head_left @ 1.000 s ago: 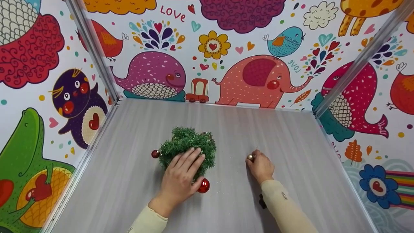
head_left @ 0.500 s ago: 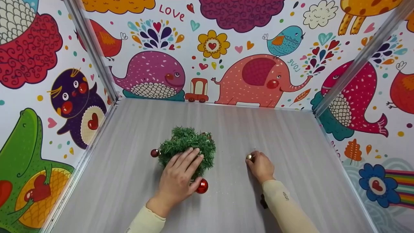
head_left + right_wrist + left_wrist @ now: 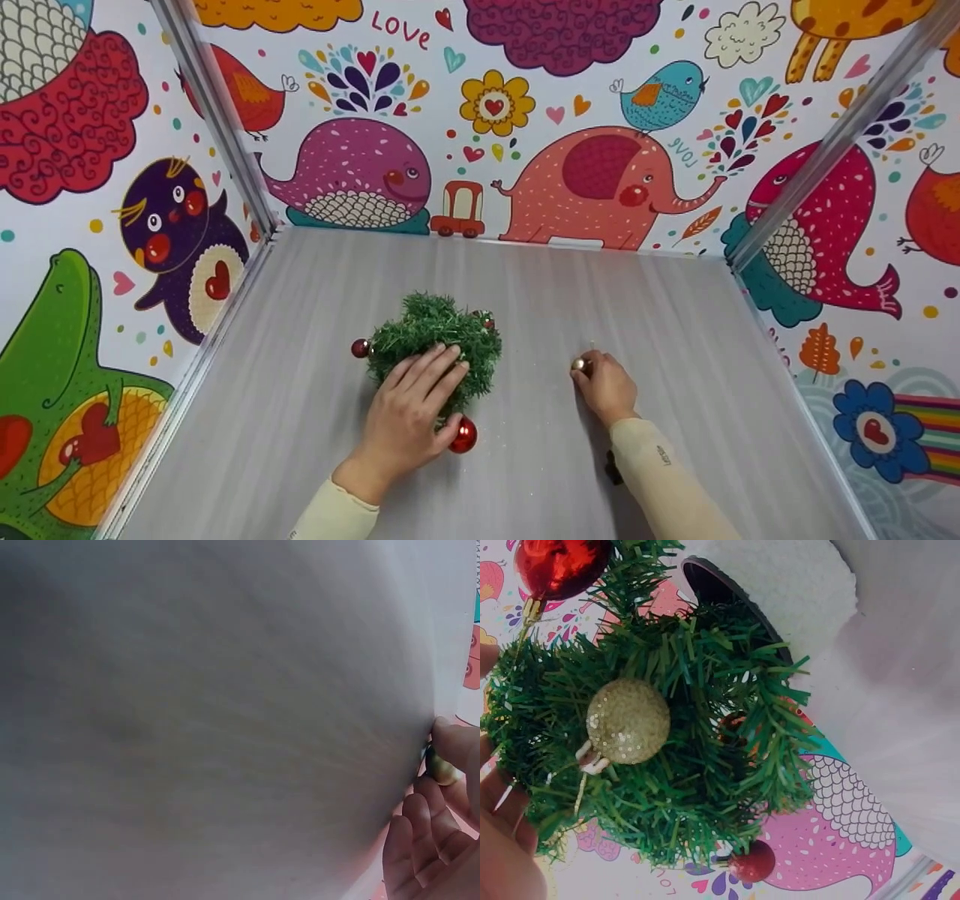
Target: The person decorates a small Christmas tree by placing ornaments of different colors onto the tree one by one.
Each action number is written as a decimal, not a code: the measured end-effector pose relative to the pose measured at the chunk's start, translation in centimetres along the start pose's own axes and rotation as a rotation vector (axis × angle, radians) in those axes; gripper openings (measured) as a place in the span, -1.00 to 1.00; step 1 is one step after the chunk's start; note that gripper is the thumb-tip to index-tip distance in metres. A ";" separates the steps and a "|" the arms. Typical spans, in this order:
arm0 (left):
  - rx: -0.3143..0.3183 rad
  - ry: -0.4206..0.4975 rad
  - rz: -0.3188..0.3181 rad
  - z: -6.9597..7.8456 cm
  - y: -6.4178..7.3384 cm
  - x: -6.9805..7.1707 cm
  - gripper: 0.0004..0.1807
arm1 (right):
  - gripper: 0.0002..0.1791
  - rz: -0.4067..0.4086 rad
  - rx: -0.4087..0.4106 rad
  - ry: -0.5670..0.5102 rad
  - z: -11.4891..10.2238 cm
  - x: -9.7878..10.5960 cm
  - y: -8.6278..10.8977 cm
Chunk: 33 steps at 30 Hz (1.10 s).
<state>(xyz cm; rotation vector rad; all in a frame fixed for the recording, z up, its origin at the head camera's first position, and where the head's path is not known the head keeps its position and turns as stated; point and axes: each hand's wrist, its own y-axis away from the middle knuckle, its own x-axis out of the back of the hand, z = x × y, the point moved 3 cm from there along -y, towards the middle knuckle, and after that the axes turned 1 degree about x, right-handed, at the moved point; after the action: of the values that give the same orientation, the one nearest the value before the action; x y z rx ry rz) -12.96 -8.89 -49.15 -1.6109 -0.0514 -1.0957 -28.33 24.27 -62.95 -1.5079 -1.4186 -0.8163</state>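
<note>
A small artificial Christmas tree (image 3: 442, 322) stands on the table, seen from above. My left hand (image 3: 409, 409) rests on its near side, fingers extended over the green branches, the thumb beside a shiny red bauble (image 3: 463, 435). A dark red bauble (image 3: 361, 348) hangs at the tree's left. In the left wrist view a glittery gold bauble (image 3: 628, 721) sits among the branches. To the right of the tree, my right hand (image 3: 607, 386) pinches a small gold bauble (image 3: 578, 364) between thumb and fingers, low at the tabletop. Part of this bauble is hidden by fingers.
The grey wood-grain table (image 3: 540, 300) is bounded by walls printed with cartoon animals. Metal corner posts (image 3: 217, 120) join these panels. A small black object (image 3: 613, 469) shows under the right forearm. The tree's dark-rimmed base (image 3: 735, 596) appears in the left wrist view.
The tree has turned slightly under my left hand. Its shiny red bauble has shifted a little left and nearer; another at the right shows more. My right hand stays almost still with the gold bauble.
</note>
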 end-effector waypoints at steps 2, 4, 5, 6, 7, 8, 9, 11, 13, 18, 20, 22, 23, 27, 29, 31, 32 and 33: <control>-0.005 0.005 0.011 0.0 0.1 0.1 -0.22 | -0.65 -0.001 0.001 -0.003 0.0 0.0 0.0; -0.009 0.008 0.019 -0.1 0.1 0.1 -0.22 | -0.64 -0.004 0.003 -0.005 0.0 0.0 0.0; -0.009 0.011 0.024 -0.1 0.2 0.2 -0.22 | -0.64 -0.006 0.002 -0.005 0.0 0.0 0.0; -0.010 0.012 0.023 -0.1 0.2 0.2 -0.22 | -0.64 -0.008 0.002 -0.007 0.0 0.0 0.0; -0.009 0.015 0.019 -0.2 0.3 0.2 -0.22 | -0.64 -0.009 0.000 -0.007 0.0 0.0 0.1; -0.007 0.019 0.012 -0.2 0.4 0.2 -0.23 | -0.64 -0.011 0.000 -0.006 0.1 0.0 0.1; -0.004 0.022 0.004 -0.2 0.5 0.3 -0.23 | -0.65 -0.012 -0.001 -0.006 0.1 0.0 0.1; -0.003 0.028 -0.002 -0.3 0.6 0.3 -0.23 | -0.65 -0.014 -0.005 -0.006 0.1 0.0 0.1; -0.007 0.027 -0.001 -0.3 0.6 0.4 -0.22 | -0.65 -0.018 -0.008 -0.005 0.0 0.0 0.1; -0.012 0.016 0.013 -0.6 0.8 0.6 -0.26 | -0.64 -0.010 -0.004 -0.013 0.1 0.0 0.1; -0.005 0.020 0.009 -0.7 0.9 0.7 -0.28 | -0.63 -0.001 0.005 -0.015 0.2 0.0 0.1; -0.001 0.025 0.012 -0.9 1.1 0.8 -0.29 | -0.63 0.004 0.010 -0.015 0.2 0.0 0.1; 0.001 0.027 0.011 -0.9 1.2 0.8 -0.29 | -0.63 0.005 0.011 -0.013 0.2 -0.1 0.1; 0.000 0.028 0.016 -1.2 1.5 1.0 -0.28 | -0.63 -0.001 0.004 -0.012 0.2 -0.1 0.0; 0.000 0.022 0.016 -1.3 1.5 1.1 -0.29 | -0.62 -0.004 -0.002 -0.012 0.2 -0.1 0.0; -0.001 0.022 0.019 -1.4 1.6 1.2 -0.30 | -0.62 -0.004 -0.004 -0.013 0.2 -0.1 0.0; -0.001 0.022 0.020 -1.5 1.6 1.2 -0.30 | -0.62 -0.004 -0.005 -0.011 0.2 -0.2 0.0; -0.001 0.021 0.021 -1.5 1.7 1.3 -0.31 | -0.62 -0.005 -0.006 -0.009 0.2 -0.2 0.0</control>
<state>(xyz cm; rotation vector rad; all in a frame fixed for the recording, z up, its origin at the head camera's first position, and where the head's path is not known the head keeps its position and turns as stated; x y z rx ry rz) -12.24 -11.32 -49.67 -1.5970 -0.0204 -1.0966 -28.35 24.36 -63.18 -1.5152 -1.4278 -0.8187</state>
